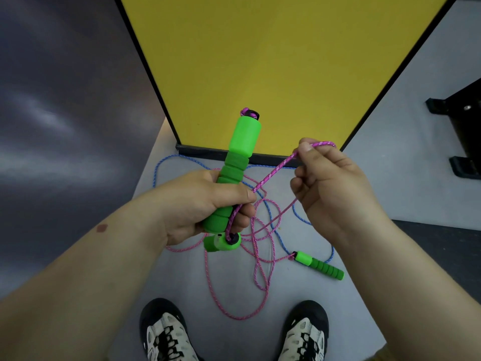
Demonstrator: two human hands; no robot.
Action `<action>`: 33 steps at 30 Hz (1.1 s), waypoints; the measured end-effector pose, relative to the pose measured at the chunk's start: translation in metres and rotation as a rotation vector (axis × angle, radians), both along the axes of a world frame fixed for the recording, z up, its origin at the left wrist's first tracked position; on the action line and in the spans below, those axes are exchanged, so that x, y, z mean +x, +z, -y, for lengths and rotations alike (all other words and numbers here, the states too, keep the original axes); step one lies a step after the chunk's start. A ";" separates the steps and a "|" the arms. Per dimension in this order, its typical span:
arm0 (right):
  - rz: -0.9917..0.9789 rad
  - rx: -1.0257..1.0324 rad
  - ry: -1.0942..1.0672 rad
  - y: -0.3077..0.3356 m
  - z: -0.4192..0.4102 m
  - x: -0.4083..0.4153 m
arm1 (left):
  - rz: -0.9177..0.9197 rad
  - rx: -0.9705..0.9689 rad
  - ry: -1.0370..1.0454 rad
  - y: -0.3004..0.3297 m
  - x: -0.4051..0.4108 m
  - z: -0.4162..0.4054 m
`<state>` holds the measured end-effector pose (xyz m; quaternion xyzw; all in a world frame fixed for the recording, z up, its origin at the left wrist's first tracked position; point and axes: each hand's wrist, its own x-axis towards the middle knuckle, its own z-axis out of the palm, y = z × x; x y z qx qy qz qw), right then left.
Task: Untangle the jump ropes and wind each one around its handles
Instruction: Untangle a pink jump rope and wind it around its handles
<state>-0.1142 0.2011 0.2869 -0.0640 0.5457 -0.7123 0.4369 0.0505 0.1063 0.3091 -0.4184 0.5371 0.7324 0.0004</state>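
Note:
My left hand [208,204] grips two green handles held side by side: one [240,149] points up and away, the other's end cap [223,242] sticks out below my fist. A pink rope [273,170] runs from that lower cap up to my right hand [330,183], which pinches it in a loop at the fingertips. More pink rope [263,280] lies tangled on the grey floor with a blue rope [161,165]. Another green handle [321,265] lies on the floor at the right, with pink rope at its end.
A yellow panel with a black frame [260,74] stands close ahead, its base on the floor. My two shoes [166,334] are at the bottom. Black brackets [458,126] sit at the far right. A dark wall fills the left.

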 end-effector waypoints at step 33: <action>0.101 -0.127 0.097 0.000 -0.001 0.012 | 0.013 -0.027 -0.004 -0.012 0.003 0.005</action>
